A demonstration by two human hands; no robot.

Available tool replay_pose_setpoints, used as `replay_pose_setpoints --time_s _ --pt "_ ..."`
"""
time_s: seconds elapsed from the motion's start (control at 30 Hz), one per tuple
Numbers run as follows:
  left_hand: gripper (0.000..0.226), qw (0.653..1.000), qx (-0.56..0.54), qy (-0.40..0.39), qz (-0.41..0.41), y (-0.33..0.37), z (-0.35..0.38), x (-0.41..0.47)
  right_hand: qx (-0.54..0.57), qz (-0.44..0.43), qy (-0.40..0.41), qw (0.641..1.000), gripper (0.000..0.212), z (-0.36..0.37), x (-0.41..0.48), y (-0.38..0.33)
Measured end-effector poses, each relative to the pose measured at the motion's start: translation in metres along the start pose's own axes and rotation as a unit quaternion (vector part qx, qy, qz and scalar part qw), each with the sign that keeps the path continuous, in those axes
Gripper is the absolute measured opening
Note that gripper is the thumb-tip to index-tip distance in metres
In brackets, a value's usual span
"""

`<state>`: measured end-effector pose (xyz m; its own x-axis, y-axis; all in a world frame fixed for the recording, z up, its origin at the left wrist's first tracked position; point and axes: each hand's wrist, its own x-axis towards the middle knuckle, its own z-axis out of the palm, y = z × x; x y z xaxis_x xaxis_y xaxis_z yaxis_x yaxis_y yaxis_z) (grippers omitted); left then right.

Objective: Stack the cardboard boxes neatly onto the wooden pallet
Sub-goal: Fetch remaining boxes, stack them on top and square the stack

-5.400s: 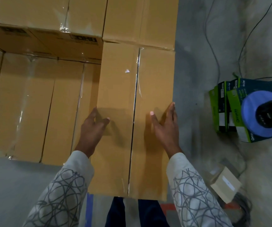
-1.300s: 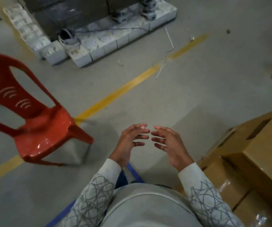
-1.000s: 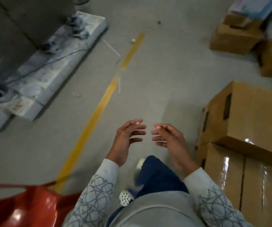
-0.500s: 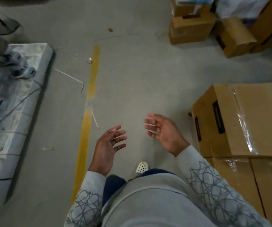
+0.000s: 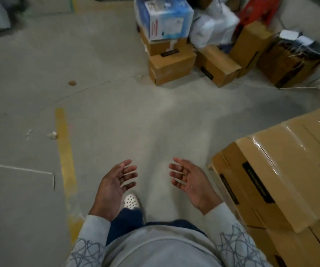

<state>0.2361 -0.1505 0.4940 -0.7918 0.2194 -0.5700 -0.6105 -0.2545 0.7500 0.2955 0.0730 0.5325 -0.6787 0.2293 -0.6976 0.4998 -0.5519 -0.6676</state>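
I am in a warehouse or storeroom: bare concrete floor (image 5: 126, 116) under me, a yellow painted line (image 5: 64, 151) along it, tape-sealed cardboard boxes (image 5: 282, 170) stacked at my right, loose cartons (image 5: 172, 64) and bags (image 5: 213, 27) heaped ahead.

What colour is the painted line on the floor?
The painted floor line is yellow; the head view shows it.

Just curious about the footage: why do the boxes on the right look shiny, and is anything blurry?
Head view: clear tape on the stacked boxes catches the light; the far boxes and the corners look smeared.
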Motion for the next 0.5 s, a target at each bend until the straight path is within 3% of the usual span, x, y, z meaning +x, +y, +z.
replay_pose_setpoints --time_s 0.27,0.5 --pt "0.034 0.977 0.126 -0.164 -0.049 0.140 0.063 0.164 0.079 -0.047 0.102 0.991 0.027 0.079 0.078 -0.090" --pt "0.034 0.973 0.130 -0.171 -0.082 0.199 0.103 0.304 0.144 -0.029 0.152 0.977 0.027 0.103 0.209 -0.165"
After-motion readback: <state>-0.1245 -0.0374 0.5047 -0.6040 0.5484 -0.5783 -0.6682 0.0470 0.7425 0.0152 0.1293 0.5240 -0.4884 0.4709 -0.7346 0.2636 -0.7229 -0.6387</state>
